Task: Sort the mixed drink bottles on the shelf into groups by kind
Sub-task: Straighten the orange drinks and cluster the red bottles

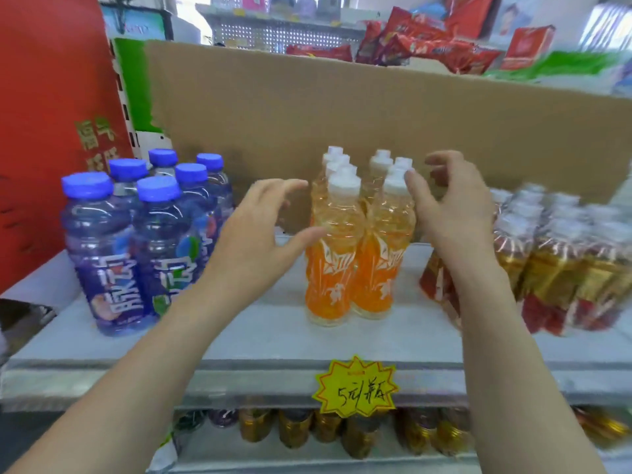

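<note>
Several orange-labelled bottles with white caps (345,254) stand in two rows at the middle of the grey shelf (266,333). Purple bottles with blue caps (136,234) form a group on the left. Red-and-gold labelled bottles with pale caps (554,265) stand on the right, blurred. My left hand (263,227) hovers open just left of the orange group, thumb close to the front bottle. My right hand (451,203) hovers open at the group's right side, thumb near a white cap. Neither hand holds anything.
A tall brown cardboard sheet (376,124) backs the shelf. A red board (44,131) stands at the far left. A yellow star price tag (355,388) hangs on the shelf's front edge, above more bottles (307,429) on the lower shelf. Red snack packs (427,39) sit behind.
</note>
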